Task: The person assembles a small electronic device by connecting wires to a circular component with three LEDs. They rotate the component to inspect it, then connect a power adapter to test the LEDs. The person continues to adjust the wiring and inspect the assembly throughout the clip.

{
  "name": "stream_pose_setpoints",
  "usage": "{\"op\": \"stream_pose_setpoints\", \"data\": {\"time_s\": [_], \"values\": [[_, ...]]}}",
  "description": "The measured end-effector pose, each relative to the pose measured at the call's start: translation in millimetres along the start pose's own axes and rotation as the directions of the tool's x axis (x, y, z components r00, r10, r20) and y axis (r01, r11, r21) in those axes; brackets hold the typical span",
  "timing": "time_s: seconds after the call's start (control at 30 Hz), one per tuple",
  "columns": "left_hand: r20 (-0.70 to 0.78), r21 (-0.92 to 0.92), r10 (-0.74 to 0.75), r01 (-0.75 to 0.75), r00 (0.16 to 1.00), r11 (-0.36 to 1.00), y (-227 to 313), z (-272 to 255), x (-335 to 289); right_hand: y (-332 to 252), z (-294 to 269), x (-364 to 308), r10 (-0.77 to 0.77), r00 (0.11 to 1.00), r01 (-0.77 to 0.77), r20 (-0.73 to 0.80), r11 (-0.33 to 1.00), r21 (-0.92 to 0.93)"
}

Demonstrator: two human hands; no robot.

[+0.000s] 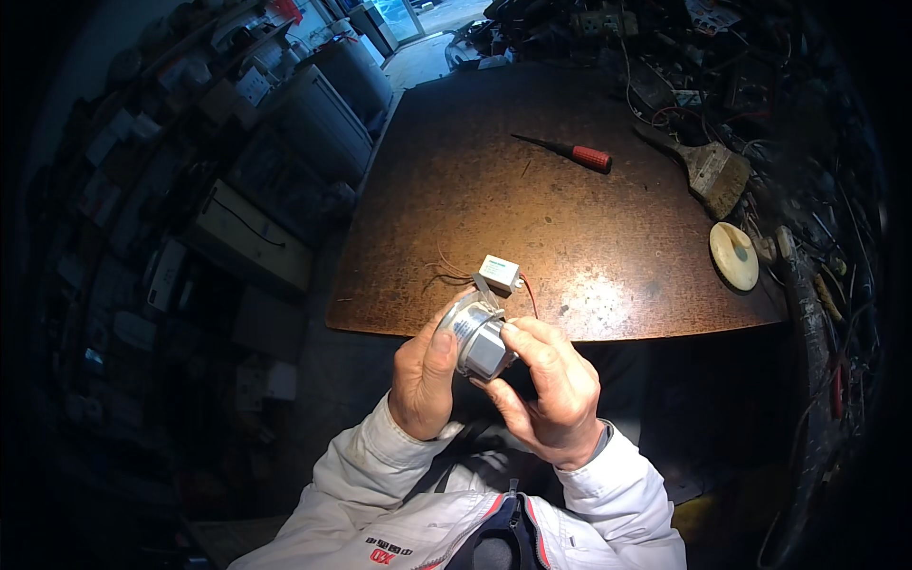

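Observation:
Both hands hold a round, silver-grey device (485,351) with a blocky grey back and a wider collar, just off the table's near edge. My left hand (422,388) is closed around the wide collar, its thumb lying along the side. On the other side, the fingers and thumb of my right hand (550,390) pinch the grey block. A clear or pale strip (486,292) sticks up from the collar's far side. Just beyond, a small white box (500,273) with thin reddish wires lies on the table; whether it connects to the device is hidden.
On the brown wooden table (446,180) lies a red-handled screwdriver (591,158). To the right are a wide brush (714,175), a round cream lid-like disc (733,256) and cluttered cables and tools. Cabinets (318,119) and loaded shelves fill the left.

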State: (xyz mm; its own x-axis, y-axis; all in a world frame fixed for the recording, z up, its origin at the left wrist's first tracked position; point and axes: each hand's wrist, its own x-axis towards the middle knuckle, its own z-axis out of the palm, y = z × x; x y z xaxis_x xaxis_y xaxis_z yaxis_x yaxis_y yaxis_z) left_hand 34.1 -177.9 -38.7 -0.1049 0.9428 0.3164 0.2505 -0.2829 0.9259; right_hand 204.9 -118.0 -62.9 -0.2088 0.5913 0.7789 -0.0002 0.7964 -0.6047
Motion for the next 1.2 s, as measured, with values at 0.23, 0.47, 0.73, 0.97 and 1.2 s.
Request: {"op": "stream_pose_setpoints", "data": {"time_s": [0.23, 0.47, 0.73, 0.97, 1.2], "values": [[-0.003, -0.034, -0.053, 0.052, 0.999, 0.998, 0, -1, -2, 7, 5, -3, -0.094, 0.996, 0.093, -0.012, 0.994, -0.061], [0.001, -0.049, -0.074, 0.074, 0.997, 0.996, 4, -2, -1, 13, 8, -5, -0.202, 0.979, 0.197, -0.025, 0.971, -0.135], [0.018, -0.067, -0.085, 0.086, 0.996, 0.994, 7, -3, 0, 17, 7, -5, -0.313, 0.950, 0.306, -0.009, 0.936, -0.172], [0.059, -0.024, -0.098, 0.100, 0.993, 0.995, 11, -9, 2, 18, 7, -3, -0.401, 0.916, 0.395, 0.025, 0.886, -0.244], [0.004, 0.112, 0.020, -0.020, 1.000, 0.993, 17, -6, 4, 19, 17, -6, -0.381, 0.922, 0.345, -0.070, 0.890, -0.298]]}}
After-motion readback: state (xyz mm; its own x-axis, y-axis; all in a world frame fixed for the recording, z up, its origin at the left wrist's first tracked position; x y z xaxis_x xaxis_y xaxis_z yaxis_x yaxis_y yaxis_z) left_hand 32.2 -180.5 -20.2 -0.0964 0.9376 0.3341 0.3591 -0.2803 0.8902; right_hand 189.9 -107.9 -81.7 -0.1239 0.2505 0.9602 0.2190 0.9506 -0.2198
